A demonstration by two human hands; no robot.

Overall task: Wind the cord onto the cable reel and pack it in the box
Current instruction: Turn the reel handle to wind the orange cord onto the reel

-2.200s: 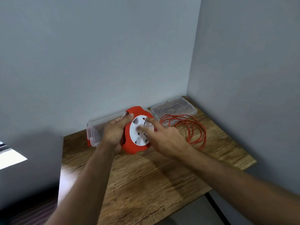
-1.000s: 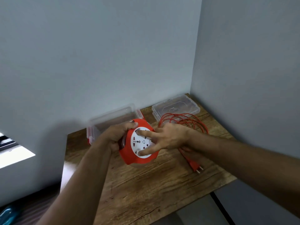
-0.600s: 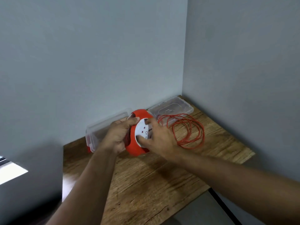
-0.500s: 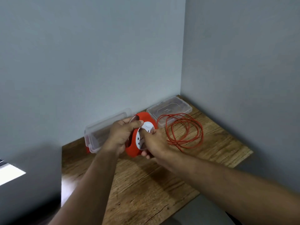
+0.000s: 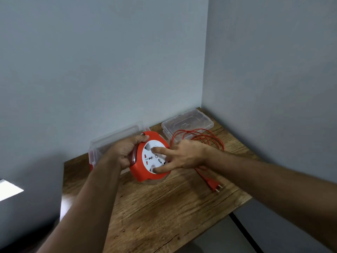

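Two hands work the cable reel (image 5: pixel 148 157), which we hold tilted just above the desk (image 5: pixel 164 212) near its back edge. Our left hand (image 5: pixel 125 152) is curled tight around the reel's orange rim from the far-left side, thumb over the top. Our right hand (image 5: pixel 184 156) is spread, with two fingers (image 5: pixel 158 149) pressed into the white socket face, one high and one low.

Most of the cord (image 5: pixel 198 138) is not yet wound: it lies in loose loops toward the back right corner of the desk, partly over the clear lid (image 5: pixel 187 121), and its plug (image 5: pixel 214 185) rests apart from the loops, nearer the right edge. The clear box (image 5: pixel 116 136) stands behind the reel against the wall, largely hidden by our left hand.

We judge the step in hand to be turning the white face to draw the cord in. To do it well, we keep the left grip fixed on the rim so that only the face rotates, and we turn in even strokes so the cord enters without kinks. The loops overlap, so they may tangle or drag the lid; pausing to free them is wise. We slow as the plug nears, so that it does not whip against the reel.
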